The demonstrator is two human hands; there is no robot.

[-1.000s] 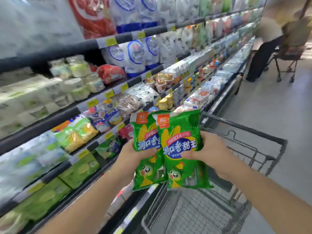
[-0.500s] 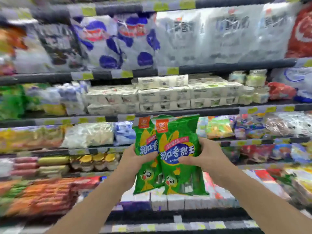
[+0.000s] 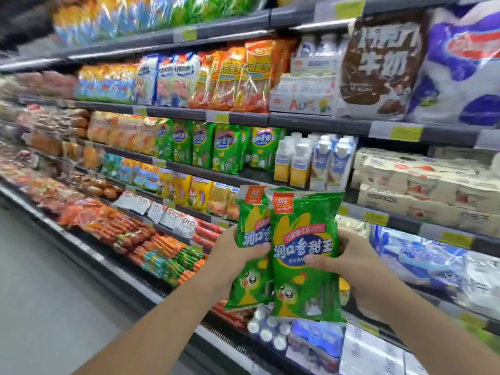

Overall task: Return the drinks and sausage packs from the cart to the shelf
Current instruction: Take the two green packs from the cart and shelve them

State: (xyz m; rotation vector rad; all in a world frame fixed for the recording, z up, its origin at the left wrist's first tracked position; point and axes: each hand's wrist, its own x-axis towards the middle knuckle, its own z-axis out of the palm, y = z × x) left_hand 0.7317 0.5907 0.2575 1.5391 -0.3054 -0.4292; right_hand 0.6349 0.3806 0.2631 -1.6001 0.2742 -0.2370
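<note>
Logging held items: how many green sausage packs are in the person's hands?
2. One glossy green plastic sausage pack in the left hand, the other overlapping it, in the right hand. None visibly hidden behind.

White milk cartons (image 3: pixel 313 163), brown milk bag (image 3: pixel 378 63), loose orange sausages (image 3: pixel 121 228), grey floor (image 3: pixel 40 293)

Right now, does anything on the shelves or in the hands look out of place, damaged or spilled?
Nothing stands out. The left hand and right hand hold two intact green sausage packs upright, overlapping. Matching green packs stand in a row on the shelf above.
</note>
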